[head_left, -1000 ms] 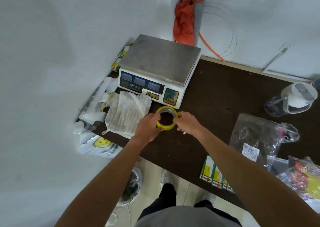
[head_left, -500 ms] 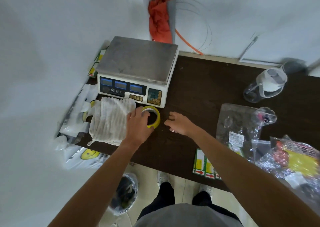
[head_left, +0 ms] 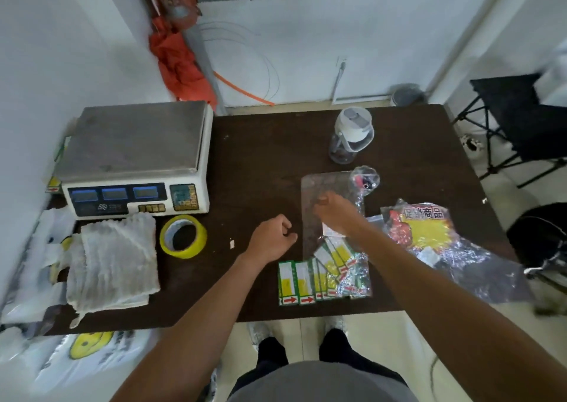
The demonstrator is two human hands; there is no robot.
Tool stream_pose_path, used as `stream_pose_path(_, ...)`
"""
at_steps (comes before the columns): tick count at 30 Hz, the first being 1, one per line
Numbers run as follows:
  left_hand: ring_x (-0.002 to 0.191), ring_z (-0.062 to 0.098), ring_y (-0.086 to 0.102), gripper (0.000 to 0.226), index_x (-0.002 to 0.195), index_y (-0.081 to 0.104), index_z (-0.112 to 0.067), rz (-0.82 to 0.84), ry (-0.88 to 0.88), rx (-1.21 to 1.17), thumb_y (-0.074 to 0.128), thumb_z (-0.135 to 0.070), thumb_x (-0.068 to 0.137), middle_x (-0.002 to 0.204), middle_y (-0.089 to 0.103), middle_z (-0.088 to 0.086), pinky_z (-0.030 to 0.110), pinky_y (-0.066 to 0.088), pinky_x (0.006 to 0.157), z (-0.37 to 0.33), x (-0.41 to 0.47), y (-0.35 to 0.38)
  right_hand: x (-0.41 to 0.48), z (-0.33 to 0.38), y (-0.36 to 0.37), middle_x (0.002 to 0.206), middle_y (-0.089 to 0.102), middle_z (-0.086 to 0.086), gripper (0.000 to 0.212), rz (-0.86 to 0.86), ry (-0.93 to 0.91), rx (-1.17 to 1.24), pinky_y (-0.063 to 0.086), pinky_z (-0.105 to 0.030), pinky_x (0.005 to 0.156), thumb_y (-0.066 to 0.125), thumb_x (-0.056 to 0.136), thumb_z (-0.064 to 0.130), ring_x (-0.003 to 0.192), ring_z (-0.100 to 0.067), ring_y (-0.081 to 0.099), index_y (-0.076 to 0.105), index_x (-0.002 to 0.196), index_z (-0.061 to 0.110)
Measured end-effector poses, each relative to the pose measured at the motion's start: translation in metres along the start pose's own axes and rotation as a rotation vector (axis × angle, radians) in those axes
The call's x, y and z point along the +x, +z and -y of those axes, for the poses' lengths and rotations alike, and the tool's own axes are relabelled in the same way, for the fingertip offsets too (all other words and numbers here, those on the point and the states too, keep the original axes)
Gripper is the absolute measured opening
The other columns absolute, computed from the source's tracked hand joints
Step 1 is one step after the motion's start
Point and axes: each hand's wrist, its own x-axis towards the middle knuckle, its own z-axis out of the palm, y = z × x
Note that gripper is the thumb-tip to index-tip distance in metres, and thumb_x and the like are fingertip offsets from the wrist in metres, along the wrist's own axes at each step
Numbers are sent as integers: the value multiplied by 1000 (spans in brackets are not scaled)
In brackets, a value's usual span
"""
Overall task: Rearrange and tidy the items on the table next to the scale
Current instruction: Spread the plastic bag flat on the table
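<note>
On the dark brown wooden table (head_left: 260,162), the white electronic scale with a steel platter (head_left: 132,143) stands at the far left corner, with the folded white ribbed towel (head_left: 113,260) just in front of it. The crinkled clear plastic bag (head_left: 325,183) lies right of centre, the yellow tape roll (head_left: 199,242) lies flat beside the towel, and the fanned green-and-yellow price cards (head_left: 294,282) sit at the near edge. The left hand (head_left: 271,239) is loosely curled and holds nothing, while the right hand (head_left: 337,214) rests on the clear bag, too blurred to show any grip.

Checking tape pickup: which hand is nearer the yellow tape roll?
Left. The left hand sits right of the tape roll, not touching; the right hand is farther right, over the clear bag.
</note>
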Motion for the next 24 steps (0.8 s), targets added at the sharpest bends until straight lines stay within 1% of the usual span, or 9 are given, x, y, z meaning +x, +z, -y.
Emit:
stream_pose_path(2, 102, 17, 65, 35, 119, 60, -19, 35, -56, -5, 69, -36, 90, 110, 68, -4, 31, 51, 87, -7, 6, 13, -7, -19, -16, 119, 66, -12, 37, -35, 14, -7, 52, -39, 91, 55, 96, 25, 106, -33, 64, 56, 129, 8)
stream_pose_path(4, 103, 19, 65, 38, 118, 59, -21, 52, -103, -9, 70, -39, 87, 110, 69, -2, 37, 52, 91, -12, 12, 23, -11, -40, -26, 116, 67, -9, 46, -93, 56, 41, 54, -43, 89, 56, 90, 34, 100, -32, 66, 54, 132, 16)
stream_pose_path(7, 105, 19, 63, 38, 118, 60, -21, 70, -171, -42, 72, -38, 86, 110, 67, -1, 39, 52, 93, -16, 18, 34, 6, -86, -23, 114, 68, -12, 57, -107, 136, 60, 56, -44, 84, 54, 76, 49, 97, -32, 66, 59, 121, 16)
stream_pose_path(11, 97, 16, 67, 25, 108, 63, -23, -1, -230, -139, 73, -25, 85, 99, 70, -2, 38, 55, 89, -24, 24, 41, -18, -82, -33, 122, 62, -14, 47, -51, 214, 99, 50, -38, 89, 58, 94, 38, 108, -34, 62, 54, 127, 5)
stream_pose_path(14, 79, 11, 72, 22, 103, 67, -19, -46, -281, -247, 74, -13, 83, 85, 74, -1, 31, 57, 81, -29, 25, 41, -17, -86, -28, 113, 65, -17, 33, 37, 169, 99, 52, -40, 81, 52, 99, 34, 93, -27, 62, 61, 118, 9)
stream_pose_path(18, 80, 4, 68, 21, 104, 67, -20, -147, -226, -263, 71, -10, 86, 89, 71, -6, 17, 51, 69, -23, 23, 28, -14, -84, -23, 112, 68, -12, 36, 21, 114, 138, 41, -30, 69, 55, 98, 35, 88, -24, 58, 64, 119, 8)
stream_pose_path(19, 81, 4, 67, 22, 105, 66, -21, -182, -216, -270, 70, -10, 88, 91, 70, -7, 18, 52, 71, -21, 21, 22, -13, -82, -22, 113, 69, -11, 37, 25, 105, 143, 41, -29, 72, 55, 98, 36, 91, -25, 60, 65, 119, 8)
stream_pose_path(22, 81, 15, 71, 19, 104, 65, -20, -294, -240, -336, 68, -9, 89, 93, 71, -3, 34, 59, 79, -7, 23, 3, -10, -74, -21, 122, 64, -13, 38, 51, 113, 150, 40, -30, 82, 52, 98, 31, 112, -31, 60, 59, 128, 9)
stream_pose_path(24, 76, 18, 71, 16, 97, 65, -20, -376, -273, -366, 68, -8, 87, 89, 73, 0, 38, 59, 79, -1, 27, -10, -8, -67, -19, 124, 64, -12, 37, 72, 99, 161, 43, -33, 87, 52, 96, 29, 115, -31, 59, 60, 127, 11)
